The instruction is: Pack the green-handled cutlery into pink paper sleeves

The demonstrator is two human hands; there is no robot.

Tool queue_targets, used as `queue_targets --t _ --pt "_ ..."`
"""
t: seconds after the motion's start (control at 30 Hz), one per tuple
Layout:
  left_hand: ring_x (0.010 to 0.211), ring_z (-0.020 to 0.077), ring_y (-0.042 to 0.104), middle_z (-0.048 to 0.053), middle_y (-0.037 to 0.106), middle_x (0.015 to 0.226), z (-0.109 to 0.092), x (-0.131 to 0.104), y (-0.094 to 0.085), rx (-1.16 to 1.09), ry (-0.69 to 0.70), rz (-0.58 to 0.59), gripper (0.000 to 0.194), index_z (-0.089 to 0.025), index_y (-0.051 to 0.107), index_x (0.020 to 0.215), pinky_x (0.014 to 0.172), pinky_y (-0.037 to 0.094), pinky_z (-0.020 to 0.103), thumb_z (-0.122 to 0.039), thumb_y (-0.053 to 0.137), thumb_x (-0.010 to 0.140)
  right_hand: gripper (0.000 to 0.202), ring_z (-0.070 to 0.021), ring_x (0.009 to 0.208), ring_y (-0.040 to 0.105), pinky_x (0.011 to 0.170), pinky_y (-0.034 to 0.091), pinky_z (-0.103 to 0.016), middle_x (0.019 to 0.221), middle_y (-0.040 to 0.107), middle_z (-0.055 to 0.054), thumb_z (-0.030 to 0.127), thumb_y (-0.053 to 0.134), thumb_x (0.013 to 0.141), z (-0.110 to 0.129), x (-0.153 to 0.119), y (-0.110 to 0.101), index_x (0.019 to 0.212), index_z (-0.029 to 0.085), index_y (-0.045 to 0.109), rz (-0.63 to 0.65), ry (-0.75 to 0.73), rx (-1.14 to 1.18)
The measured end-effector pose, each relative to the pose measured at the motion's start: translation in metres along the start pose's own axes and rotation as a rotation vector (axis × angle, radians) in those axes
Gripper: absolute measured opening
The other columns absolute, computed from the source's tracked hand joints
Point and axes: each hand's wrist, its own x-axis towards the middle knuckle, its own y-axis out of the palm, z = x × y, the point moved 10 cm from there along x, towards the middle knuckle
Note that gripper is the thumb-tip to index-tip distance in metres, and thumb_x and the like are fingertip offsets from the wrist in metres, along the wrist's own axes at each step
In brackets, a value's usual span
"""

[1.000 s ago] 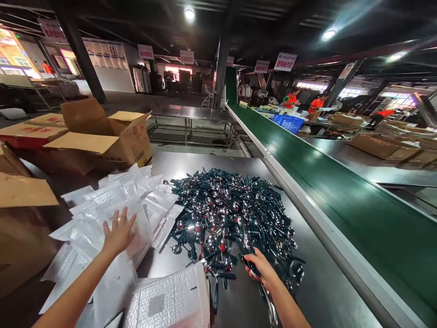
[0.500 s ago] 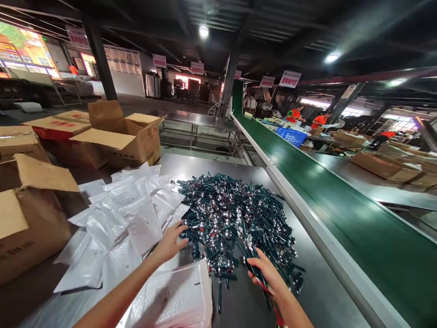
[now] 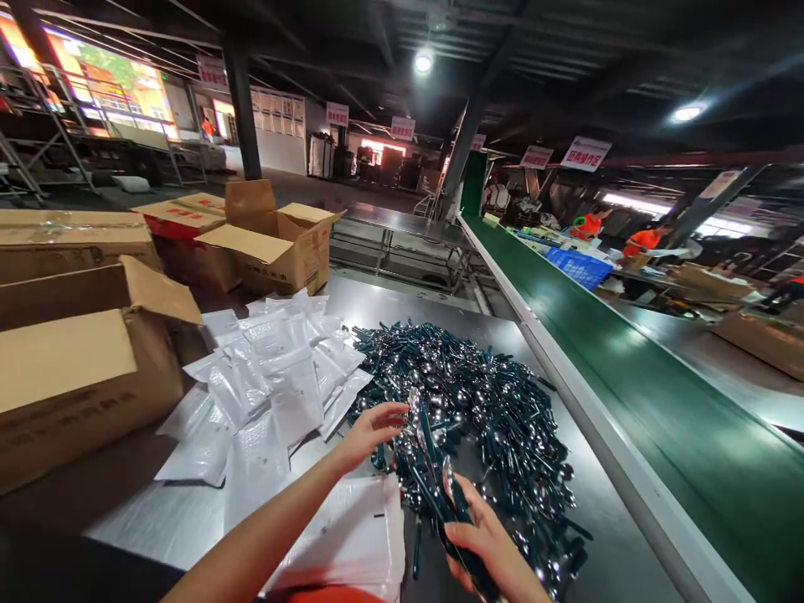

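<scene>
My right hand (image 3: 487, 536) is closed around a bunch of spoons (image 3: 461, 502) with dark green handles and shiny metal bowls. They point up and away to the left, over the near side of a large heap of like spoons (image 3: 465, 377) on the metal table. My left hand (image 3: 375, 429) is at the heap's near left edge, fingers stretched out beside the spoon bowls; I see nothing held in it. Below that arm lies a stack of white padded envelopes (image 3: 358, 536). More filled-looking white envelopes (image 3: 292, 394) are piled left of the heap.
Open cardboard boxes (image 3: 151, 368) stand along the left side, another carton (image 3: 307, 255) behind the envelopes. A green conveyor belt (image 3: 603, 335) with a pale metal rail (image 3: 565, 377) runs along the right. Beyond it are a blue crate (image 3: 578, 266) and people in orange.
My left hand has moved right, close to the spoons in my right hand. My right hand keeps hold of its bunch, now tilted further left. The view has turned left.
</scene>
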Motion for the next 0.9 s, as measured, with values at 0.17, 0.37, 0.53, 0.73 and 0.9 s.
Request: queue_targets --t 0.17,0.37,0.53,0.73,0.9 --pt "0.075 0.0200 0.066 0.007 0.076 0.082 -0.021 -0.003 -0.009 0.081 0.071 -0.019 0.013 -0.020 0.078 0.075 0.070 0.052 0.032 -0.029 0.077 0.066 0.088 -0.0112 0.041 0.055 0.033 0.035 -0.016 0.063 0.064 0.004 0.031 0.070 0.067 -0.003 -0.006 0.013 0.145 0.024 0.031 0.051 0.045 0.019" --pt "0.079 0.0191 0.064 0.006 0.074 0.082 -0.045 -0.010 -0.013 0.157 0.127 -0.050 0.007 -0.021 0.077 0.075 0.074 0.050 0.029 -0.022 0.073 0.069 0.094 -0.0100 0.039 0.053 0.032 0.031 -0.014 0.059 0.063 0.004 0.030 0.071 0.069 -0.003 -0.008 0.025 0.147 0.019 0.020 0.073 0.059 0.112" --pt "0.096 0.0219 0.065 0.009 0.071 0.105 -0.042 -0.013 -0.004 -0.067 0.099 0.091 0.029 -0.020 0.073 0.098 0.083 0.050 0.032 -0.027 0.078 0.070 0.096 -0.0100 0.039 0.054 0.033 0.032 -0.015 0.063 0.064 0.003 0.029 0.074 0.068 -0.012 -0.006 0.029 0.146 0.022 0.019 0.132 0.062 0.240" --pt "0.082 0.0155 0.063 0.004 0.070 0.092 -0.015 -0.016 0.015 -0.194 -0.050 0.230 0.050 -0.023 0.068 0.109 0.071 0.049 0.026 -0.025 0.085 0.062 0.099 -0.0095 0.035 0.053 0.028 0.030 -0.014 0.069 0.065 0.002 0.029 0.077 0.064 -0.021 -0.004 0.038 0.145 0.022 0.022 0.233 0.073 0.349" --pt "0.069 0.0137 0.061 0.001 0.068 0.076 -0.009 -0.023 0.024 -0.178 -0.139 0.275 0.038 -0.016 0.070 0.090 0.067 0.048 0.026 -0.021 0.087 0.056 0.066 -0.0067 0.035 0.051 0.029 0.027 -0.011 0.074 0.065 0.000 0.027 0.074 0.070 -0.006 -0.011 0.060 0.129 0.023 0.045 0.418 0.007 0.427"
